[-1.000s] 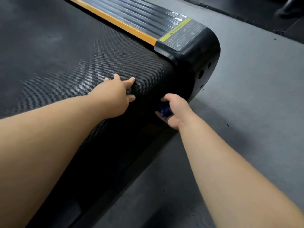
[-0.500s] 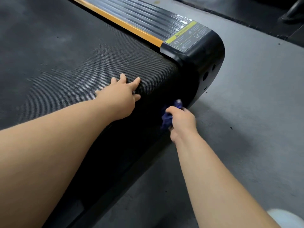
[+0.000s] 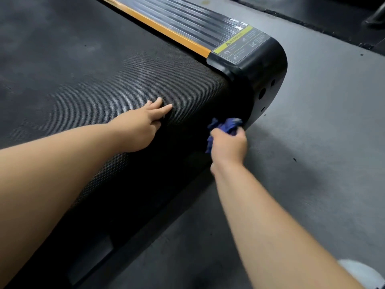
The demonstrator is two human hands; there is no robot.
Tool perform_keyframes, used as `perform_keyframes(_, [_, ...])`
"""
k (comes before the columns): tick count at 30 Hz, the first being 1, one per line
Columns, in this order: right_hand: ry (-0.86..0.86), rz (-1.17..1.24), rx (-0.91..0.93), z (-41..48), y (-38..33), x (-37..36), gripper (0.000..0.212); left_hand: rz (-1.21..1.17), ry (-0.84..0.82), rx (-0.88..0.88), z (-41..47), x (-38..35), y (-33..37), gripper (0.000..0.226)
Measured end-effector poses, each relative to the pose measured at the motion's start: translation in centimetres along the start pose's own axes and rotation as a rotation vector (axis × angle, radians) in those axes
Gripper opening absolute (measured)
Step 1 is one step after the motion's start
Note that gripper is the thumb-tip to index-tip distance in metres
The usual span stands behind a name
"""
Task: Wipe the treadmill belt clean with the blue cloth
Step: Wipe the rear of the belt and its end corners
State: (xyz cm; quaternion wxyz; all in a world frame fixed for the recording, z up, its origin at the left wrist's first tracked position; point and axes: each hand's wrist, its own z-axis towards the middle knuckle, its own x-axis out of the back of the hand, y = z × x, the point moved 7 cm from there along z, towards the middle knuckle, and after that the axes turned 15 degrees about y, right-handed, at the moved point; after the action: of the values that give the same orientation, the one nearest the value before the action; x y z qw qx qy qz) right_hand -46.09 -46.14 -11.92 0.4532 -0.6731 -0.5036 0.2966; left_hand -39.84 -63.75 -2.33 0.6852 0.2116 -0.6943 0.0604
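Note:
The black textured treadmill belt fills the left and centre, with dusty grey smears on top and its rear end curving down. My left hand lies flat on the belt near that rear edge, fingers straight. My right hand grips a crumpled blue cloth and holds it against the curved end of the belt, beside the black end cap. Much of the cloth is hidden in my fist.
An orange strip and a ribbed black side rail with a yellow warning label run along the belt's right side. Grey floor lies to the right. A white shoe tip shows at bottom right.
My right hand has drawn the blue cloth out from under the belt's end and up toward the end cap, so more cloth shows. My left hand stays pressed on the belt.

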Motion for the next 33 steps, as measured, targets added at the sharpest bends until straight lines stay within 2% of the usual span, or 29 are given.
perform_keyframes(5, [-0.064, -0.065, 0.055, -2.4, -0.2, -1.3, 0.018, -0.086, 0.038, 0.031, -0.1, -0.2, 0.0, 0.056])
perform_keyframes(8, [-0.222, -0.122, 0.139, -6.4, 1.7, -0.7, 0.016, -0.104, 0.068, 0.013, 0.1, 0.0, -0.2, 0.056])
perform_keyframes(10, [-0.216, -0.079, 0.300, -6.1, 0.0, 0.2, 0.023, -0.132, 0.090, 0.018, 0.1, 0.2, -0.4, 0.055])
perform_keyframes(12, [-0.067, -0.026, 0.505, -2.8, -4.0, 0.9, 0.034, -0.163, 0.110, 0.032, 0.0, 0.7, -0.7, 0.053])
perform_keyframes(14, [0.037, -0.090, 0.605, 1.6, -7.8, 0.5, 0.042, -0.173, 0.107, 0.043, 0.0, 1.0, -0.9, 0.052])
perform_keyframes(15, [0.035, -0.128, 0.634, 3.0, -9.0, -0.2, 0.042, -0.167, 0.105, 0.045, 0.0, 1.1, -1.0, 0.052])
perform_keyframes(21, [-0.052, -0.173, 0.968, -0.7, -7.6, -2.4, 0.031, -0.175, 0.144, 0.035, 0.0, 1.1, -1.0, 0.052])
perform_keyframes(24, [-0.312, -0.221, 1.202, -4.9, -6.4, -3.0, 0.033, -0.169, 0.183, 0.028, 0.0, 1.5, -1.3, 0.051])
perform_keyframes(26, [-0.359, -0.232, 1.159, -4.4, -6.7, -3.0, 0.043, -0.124, 0.222, 0.006, -0.4, 1.5, -1.2, 0.050])
perform_keyframes(28, [-0.253, -0.264, 1.016, -1.2, -8.1, -2.5, 0.053, -0.088, 0.242, -0.020, -0.9, 1.2, -1.0, 0.049])
perform_keyframes(31, [-0.159, -0.545, 0.799, 2.4, -7.4, -2.6, 0.058, -0.114, 0.235, -0.021, -1.2, 0.5, -1.1, 0.048])
perform_keyframes(33, [-0.144, -0.530, 0.862, 0.0, -6.1, -3.4, 0.056, -0.155, 0.247, -0.019, -1.2, 0.1, -1.2, 0.047])
